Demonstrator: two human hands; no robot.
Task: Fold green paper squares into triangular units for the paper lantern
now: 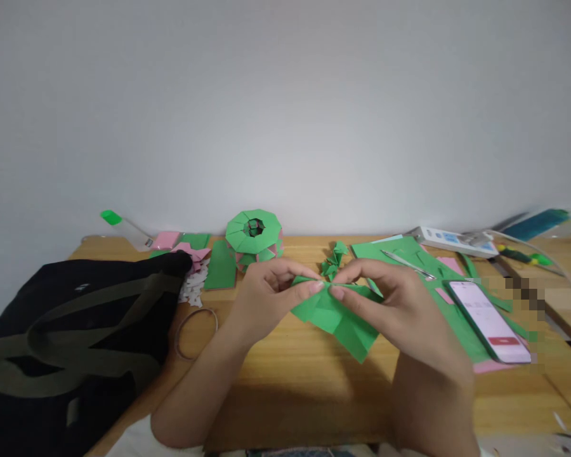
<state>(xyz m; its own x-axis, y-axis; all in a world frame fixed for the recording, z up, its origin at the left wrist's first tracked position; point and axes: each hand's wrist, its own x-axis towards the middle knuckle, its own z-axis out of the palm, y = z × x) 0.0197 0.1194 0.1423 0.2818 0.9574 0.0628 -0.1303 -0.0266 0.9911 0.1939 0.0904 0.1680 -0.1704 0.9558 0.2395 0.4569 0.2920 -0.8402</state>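
Note:
A creased green paper sheet point(335, 314) is held above the wooden table, its lower corner hanging down. My left hand point(278, 295) pinches its upper edge between thumb and fingers. Close beside it, my right hand point(378, 298) pinches the same edge, the two thumbs almost touching. Behind my left hand stands a round folded paper piece point(254, 235), green on top with pink and green below. Small folded green pieces point(335, 259) lie just beyond my fingertips.
A black bag point(99, 317) fills the left, beside a tape ring point(177, 336), white scraps point(193, 285) and green paper point(221, 265). At right lie green sheets point(461, 330), a phone point(488, 320), a pen-like tool point(409, 263) and a power strip point(457, 243).

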